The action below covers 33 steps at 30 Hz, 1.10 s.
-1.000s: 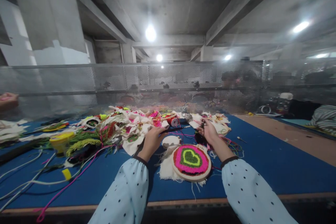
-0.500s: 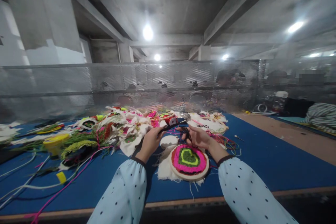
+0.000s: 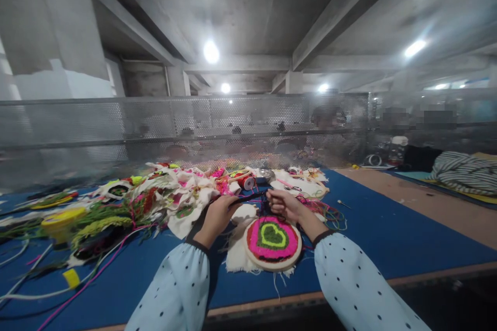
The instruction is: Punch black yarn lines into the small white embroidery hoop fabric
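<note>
My left hand (image 3: 220, 213) is closed around a slim dark tool (image 3: 250, 197), its kind too small to make out. The tool's far end reaches the fingertips of my right hand (image 3: 285, 204). That hand is closed in a pinch on dark yarn (image 3: 265, 208), which hangs in loops below the fingers. Under my hands lies a round embroidery hoop (image 3: 297, 257) on the table. The cloth in it carries a heart in green and lime yarn (image 3: 273, 236) with pink and red around it. White frayed cloth (image 3: 236, 256) sticks out beneath the hoop.
A heap of white cloth pieces with coloured yarn (image 3: 194, 191) covers the blue table (image 3: 373, 243) at the back left. Nearby stand a yellow tub (image 3: 64, 220), a red spool (image 3: 247, 182) and a metal bowl (image 3: 265, 176). A perforated metal screen (image 3: 163, 119) runs behind.
My right fingers have drawn together from a looser, spread hold on the dark yarn, and now meet the tool's end. The view has shifted slightly to the right.
</note>
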Available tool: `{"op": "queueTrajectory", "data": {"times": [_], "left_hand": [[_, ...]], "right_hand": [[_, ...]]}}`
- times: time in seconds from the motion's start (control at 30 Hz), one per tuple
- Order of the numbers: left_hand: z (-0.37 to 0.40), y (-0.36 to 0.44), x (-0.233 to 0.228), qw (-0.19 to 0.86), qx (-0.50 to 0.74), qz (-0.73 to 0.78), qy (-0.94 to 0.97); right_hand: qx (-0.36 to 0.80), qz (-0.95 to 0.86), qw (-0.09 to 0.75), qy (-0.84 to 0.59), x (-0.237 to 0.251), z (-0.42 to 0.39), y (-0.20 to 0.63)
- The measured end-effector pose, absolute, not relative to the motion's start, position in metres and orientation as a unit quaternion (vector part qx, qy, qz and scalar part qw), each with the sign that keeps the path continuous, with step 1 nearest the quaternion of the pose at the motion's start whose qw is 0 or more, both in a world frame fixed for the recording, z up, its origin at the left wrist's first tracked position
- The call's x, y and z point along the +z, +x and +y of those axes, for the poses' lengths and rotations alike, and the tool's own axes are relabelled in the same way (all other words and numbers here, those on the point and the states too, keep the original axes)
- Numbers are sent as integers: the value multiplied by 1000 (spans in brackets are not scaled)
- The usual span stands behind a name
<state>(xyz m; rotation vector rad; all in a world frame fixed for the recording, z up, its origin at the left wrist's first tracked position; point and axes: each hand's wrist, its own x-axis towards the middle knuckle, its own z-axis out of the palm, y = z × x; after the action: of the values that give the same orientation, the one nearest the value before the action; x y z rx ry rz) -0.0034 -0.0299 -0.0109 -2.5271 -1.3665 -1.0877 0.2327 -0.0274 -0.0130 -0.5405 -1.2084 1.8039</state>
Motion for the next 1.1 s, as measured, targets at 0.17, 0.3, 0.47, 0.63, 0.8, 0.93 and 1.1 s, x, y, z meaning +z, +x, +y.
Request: {"op": "queueTrajectory", "data": {"times": [0.17,0.3,0.47,0.63,0.8,0.93,1.1], "left_hand": [[-27,-7,-10,46,-363,-450,-814],[-25,-11,-9,59,-387,-475,-788],[-28,-8,-10,67,-386,-487,-781],[-30,-5,-11,46,-361,-452,-815],[-29,-4,-12,43,-353,-432,-829],[-30,-4,-11,50,-350,-480,-803],[-32,-6,-8,52,-320,-513,-795]], "right_hand": [[655,-387,595,-260,-12,-10,254],[599,-318,668,-306,-14,-1,275],[553,-266,714,-337,-20,5,287],[545,-245,712,-369,-21,6,279],[658,-349,596,-299,-18,-10,247],[738,-478,413,-238,-21,-25,221],[758,-524,304,-240,-24,-32,218]]}}
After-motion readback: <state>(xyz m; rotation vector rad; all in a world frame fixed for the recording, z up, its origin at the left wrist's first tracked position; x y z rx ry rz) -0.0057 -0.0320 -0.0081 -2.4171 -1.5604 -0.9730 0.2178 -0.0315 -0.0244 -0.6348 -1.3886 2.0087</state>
